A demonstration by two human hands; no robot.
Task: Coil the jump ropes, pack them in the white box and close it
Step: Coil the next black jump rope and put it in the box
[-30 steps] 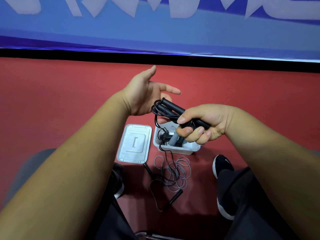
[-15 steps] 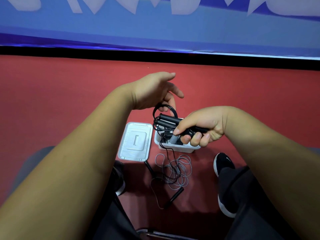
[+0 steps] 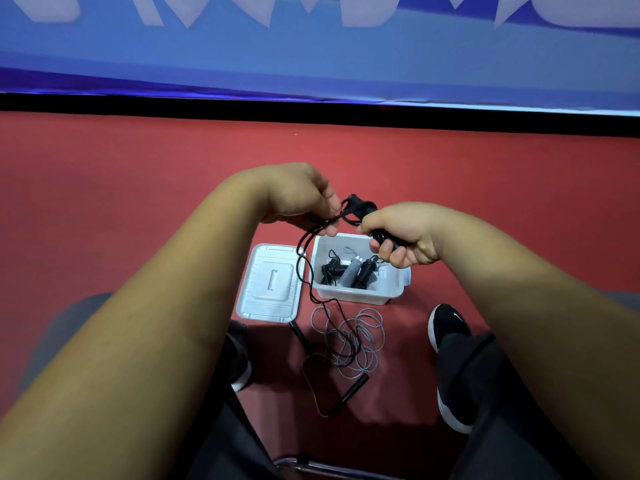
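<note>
My right hand [image 3: 405, 233] grips the black handles of a black jump rope [image 3: 356, 207] above the white box [image 3: 360, 294]. My left hand [image 3: 301, 195] pinches that rope's cord just left of the handles; the cord hangs down past the box's left side to the floor. Inside the box lie three coiled ropes [image 3: 349, 271], two black and one grey. The white lid [image 3: 272, 284] lies flat to the left of the box. On the red floor below the box a grey rope [image 3: 360, 341] lies in loose loops with a black handle [image 3: 349, 393] beside it.
My two black shoes [image 3: 448, 362] flank the loose ropes on the red floor. A chair's metal edge [image 3: 311, 467] shows at the bottom. A blue banner [image 3: 311, 53] over a black strip closes off the far side.
My left hand swung down from open and raised to pinching the cord beside the handles. My right hand turned the handle bundle and lowered it slightly toward the box.
</note>
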